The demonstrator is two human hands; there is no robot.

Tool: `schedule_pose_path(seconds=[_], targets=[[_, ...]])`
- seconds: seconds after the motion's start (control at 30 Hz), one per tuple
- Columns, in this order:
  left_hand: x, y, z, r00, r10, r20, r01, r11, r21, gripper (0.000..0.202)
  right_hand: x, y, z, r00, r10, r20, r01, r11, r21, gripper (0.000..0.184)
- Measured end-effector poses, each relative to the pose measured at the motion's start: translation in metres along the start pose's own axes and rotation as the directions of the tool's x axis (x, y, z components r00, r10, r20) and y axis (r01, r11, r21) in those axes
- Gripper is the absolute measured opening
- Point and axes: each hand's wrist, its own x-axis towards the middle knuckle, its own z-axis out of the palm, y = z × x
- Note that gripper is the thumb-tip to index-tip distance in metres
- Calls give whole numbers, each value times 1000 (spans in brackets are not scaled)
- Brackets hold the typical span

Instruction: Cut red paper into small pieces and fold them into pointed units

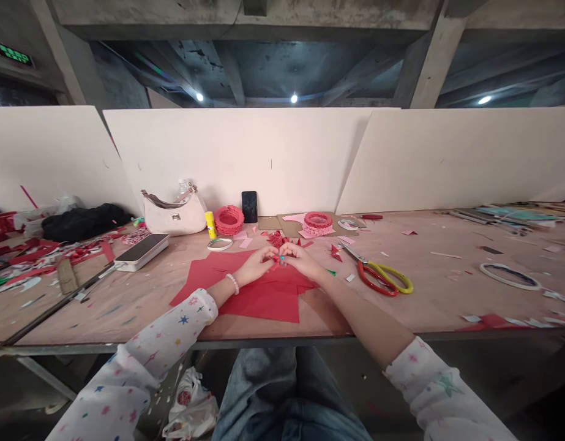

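My left hand point(258, 263) and my right hand point(299, 258) meet above red paper sheets point(264, 300) on the table. Between the fingertips of both is a small piece of red paper point(276, 263), mostly hidden by the fingers. A speck of turquoise shows by the right fingertips; I cannot tell what it is. Just beyond the hands lies a pile of small folded red paper pieces point(277, 237). To the right of my right hand rest scissors point(378, 275) with red and yellow handles.
Along the back stand a white handbag point(174, 214), a yellow glue stick point(211, 225), a red paper ring stack point(229, 219), a phone point(250, 207) and another ring stack point(318, 222). A white device point(142, 252) lies left. At right is a white hoop point(510, 277). Paper scraps are scattered about.
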Motion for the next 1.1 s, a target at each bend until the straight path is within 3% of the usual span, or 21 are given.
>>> schedule_pose_path(seconds=[0.2, 0.43, 0.63, 0.8, 1.0, 1.1], targets=[[0, -3, 0, 999, -2, -46, 4, 999, 39, 18, 1, 1, 1, 1000, -6, 24, 6, 1000, -14, 6], [4, -9, -1, 1000, 13, -27, -14, 1000, -19, 20, 1, 0, 2, 999, -3, 38, 3, 1000, 20, 6], [2, -6, -5, 997, -67, -34, 66, 997, -35, 21, 2, 7, 2, 999, -19, 28, 18, 1000, 12, 6], [2, -3, -4, 983, -155, -102, 145, 985, -98, 25, 2, 8, 0, 1000, -25, 4, 25, 1000, -19, 12], [3, -2, -2, 976, -136, -170, 119, 987, -109, 24, -2, 4, 2, 1000, -5, -15, 4, 997, -80, 21], [2, 0, 0, 973, -151, -173, 136, 986, -94, 22, -2, 4, 3, 1000, -8, -28, 6, 995, -97, 16]])
